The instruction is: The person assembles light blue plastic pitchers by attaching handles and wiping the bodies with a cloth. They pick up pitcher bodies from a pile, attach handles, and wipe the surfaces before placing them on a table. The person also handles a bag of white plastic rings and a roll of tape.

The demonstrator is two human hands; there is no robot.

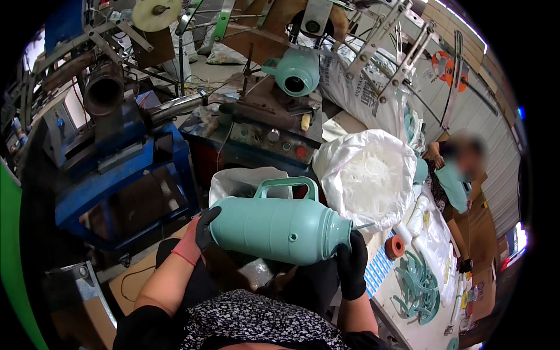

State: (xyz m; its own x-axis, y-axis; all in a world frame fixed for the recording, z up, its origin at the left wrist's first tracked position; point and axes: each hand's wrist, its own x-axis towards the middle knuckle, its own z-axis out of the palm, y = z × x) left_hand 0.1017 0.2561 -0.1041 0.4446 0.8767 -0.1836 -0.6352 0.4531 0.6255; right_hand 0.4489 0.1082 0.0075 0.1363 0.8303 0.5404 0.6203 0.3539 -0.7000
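While I hold the jug on its side over my lap, my left hand cups its base and my right hand clamps its neck, both gloved. The handle faces up; the mouth points right, and I cannot see inside it. My right palm is hidden behind the neck. A white sack sits just beyond the jug, partly cut off by it. A second jug sits on the machine ahead. On the desk at right lie teal rings, tangled and hard to count. A person sits beyond, blurred.
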